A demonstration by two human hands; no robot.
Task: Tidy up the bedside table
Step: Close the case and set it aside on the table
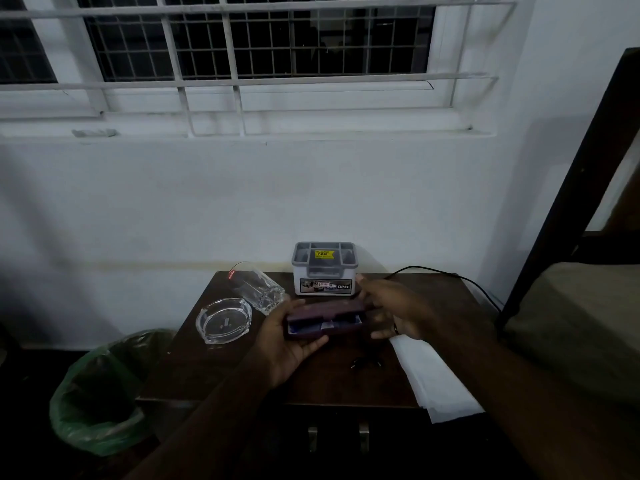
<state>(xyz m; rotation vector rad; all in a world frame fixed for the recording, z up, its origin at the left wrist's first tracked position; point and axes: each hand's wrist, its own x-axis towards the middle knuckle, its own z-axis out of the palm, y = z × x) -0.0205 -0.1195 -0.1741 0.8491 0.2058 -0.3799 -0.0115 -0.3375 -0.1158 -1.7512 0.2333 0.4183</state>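
Note:
A dark purple glasses case (325,320) hangs open over the dark wooden bedside table (207,368), its blue lining showing. My left hand (287,344) cups the case's base from below and the left. My right hand (394,313) grips the case's right end and lid. A dark pair of glasses (365,363) lies on the table just below the case. A clear tumbler (258,287) and a glass ashtray (223,320) sit at the table's left. A white and grey organiser box (323,271) stands at the back against the wall.
White paper sheets (433,379) lie on the table's right side and overhang its front edge. A black cable (450,273) runs along the back right. A bin with a green bag (100,393) stands left of the table. A bed frame (571,188) rises at right.

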